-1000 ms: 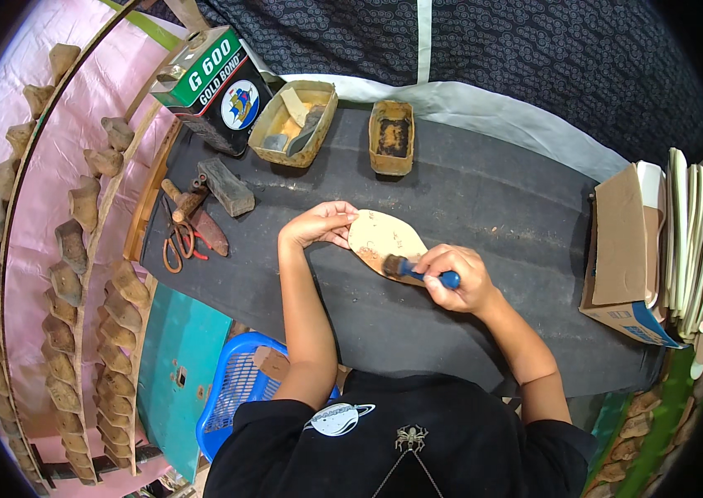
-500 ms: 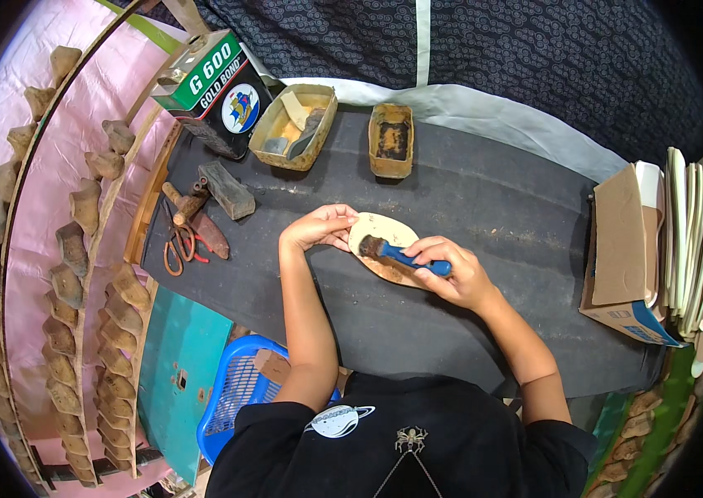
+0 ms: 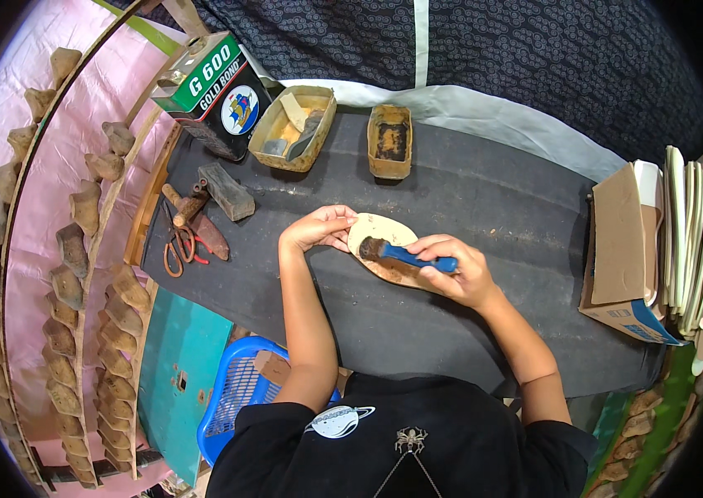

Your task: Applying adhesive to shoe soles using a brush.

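Note:
A pale, shoe-sole-shaped piece [image 3: 390,231] lies over the middle of the dark table. My left hand [image 3: 326,227] pinches its rounded left end between thumb and fingers. In my right hand [image 3: 461,275] is a brush with a blue handle [image 3: 408,255], gripped near the handle's end. The brush's dark, crusted bristles rest on the upper face of the sole, toward its left end. A browner tone shows along the sole's lower edge. Part of its right end is hidden behind the brush and my right hand.
Behind stand a green-and-black metal can [image 3: 217,100], a stained tray with scraps [image 3: 264,158] and a smaller dark-stained tray [image 3: 390,166]. Left lie a grey block [image 3: 227,191], a hammer [image 3: 188,202] and scissors [image 3: 175,247]. A cardboard box [image 3: 617,249] with pale soles sits right; a blue basket [image 3: 217,415] is below.
The brush and my right hand have shifted slightly to the right across the sole. My left hand and the sole are almost unchanged.

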Tool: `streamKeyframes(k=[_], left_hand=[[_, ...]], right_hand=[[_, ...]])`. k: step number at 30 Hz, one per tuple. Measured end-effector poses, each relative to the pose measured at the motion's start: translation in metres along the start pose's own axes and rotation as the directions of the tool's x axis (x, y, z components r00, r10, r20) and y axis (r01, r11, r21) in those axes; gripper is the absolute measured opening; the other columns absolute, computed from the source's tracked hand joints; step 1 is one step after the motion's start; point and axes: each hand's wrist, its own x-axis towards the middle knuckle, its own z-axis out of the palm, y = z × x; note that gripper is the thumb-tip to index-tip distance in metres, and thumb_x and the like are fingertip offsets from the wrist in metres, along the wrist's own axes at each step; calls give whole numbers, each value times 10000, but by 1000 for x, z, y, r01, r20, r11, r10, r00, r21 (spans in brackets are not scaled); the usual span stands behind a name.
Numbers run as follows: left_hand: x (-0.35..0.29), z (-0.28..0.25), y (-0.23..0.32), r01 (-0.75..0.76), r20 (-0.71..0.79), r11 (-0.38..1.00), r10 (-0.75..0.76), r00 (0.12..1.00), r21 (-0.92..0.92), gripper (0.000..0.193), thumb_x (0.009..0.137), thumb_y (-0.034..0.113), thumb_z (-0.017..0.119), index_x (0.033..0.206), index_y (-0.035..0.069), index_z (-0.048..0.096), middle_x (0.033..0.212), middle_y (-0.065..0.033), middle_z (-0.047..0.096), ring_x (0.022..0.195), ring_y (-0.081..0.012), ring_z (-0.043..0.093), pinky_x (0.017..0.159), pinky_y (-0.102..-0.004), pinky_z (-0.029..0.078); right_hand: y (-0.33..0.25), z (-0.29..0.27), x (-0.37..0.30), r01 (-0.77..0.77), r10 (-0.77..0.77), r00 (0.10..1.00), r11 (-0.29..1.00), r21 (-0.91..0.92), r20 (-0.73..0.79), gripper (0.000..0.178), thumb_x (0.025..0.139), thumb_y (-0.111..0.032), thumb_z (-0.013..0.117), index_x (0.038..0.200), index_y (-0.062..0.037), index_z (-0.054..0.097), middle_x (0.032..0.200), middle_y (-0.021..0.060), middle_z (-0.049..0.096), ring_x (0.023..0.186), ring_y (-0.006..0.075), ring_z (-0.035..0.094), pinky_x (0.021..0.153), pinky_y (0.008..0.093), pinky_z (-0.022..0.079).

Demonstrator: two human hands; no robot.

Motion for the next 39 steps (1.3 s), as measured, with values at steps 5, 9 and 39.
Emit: streamKeyframes(k=[5, 9, 39], left_hand=[[3, -3, -3, -8, -4, 1000, 8, 1000, 18, 160, 828, 177, 505, 933, 62, 469, 782, -11, 566, 657, -80, 583, 596, -216, 512], [2, -4, -2, -7, -17, 999, 8, 1000, 46, 172, 826, 185, 510, 938, 61, 470, 790, -8, 566, 656, -75, 580, 597, -217, 512], [0, 2, 5, -102, -115, 989, 114, 987, 104, 269, 815, 255, 523, 989, 50, 531, 807, -8, 590, 670, -59, 568, 578, -188, 487]], right_hand=[[6, -1, -1, -38, 39, 999, 999, -34, 31, 163, 708, -54, 616, 811, -27, 493, 839, 103, 584, 781, 217, 591, 664, 284, 467], [4, -14, 3, 37, -30, 997, 995, -96, 73, 139, 690, -53, 596, 732, -41, 464, 714, 80, 571, 610, 197, 570, 542, 266, 445], [89, -17, 80, -103, 82, 945, 993, -51, -316, 132, 794, -94, 545, 865, -6, 477, 871, 105, 569, 771, 168, 561, 675, 254, 440]])
